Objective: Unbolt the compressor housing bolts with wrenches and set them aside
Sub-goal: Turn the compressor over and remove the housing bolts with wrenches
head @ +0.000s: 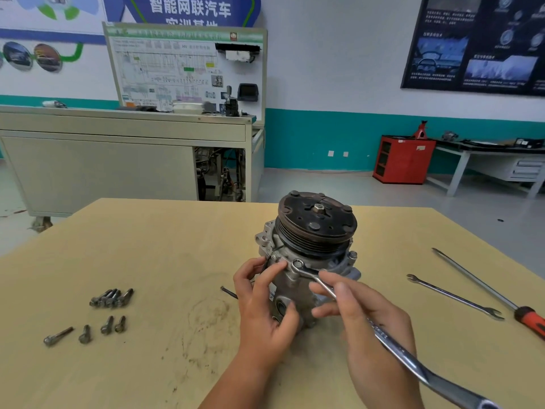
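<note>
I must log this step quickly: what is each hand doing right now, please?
Left hand: grips the compressor.
Right hand: holds the wrench, ring end on a housing bolt.

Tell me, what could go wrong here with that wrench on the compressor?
The wrench is only pinched by the right hand; it might slip off the bolt and strike the left hand beside it. The compressor stands on end, steadied only by that hand, so a hard pull could tip it.
</note>
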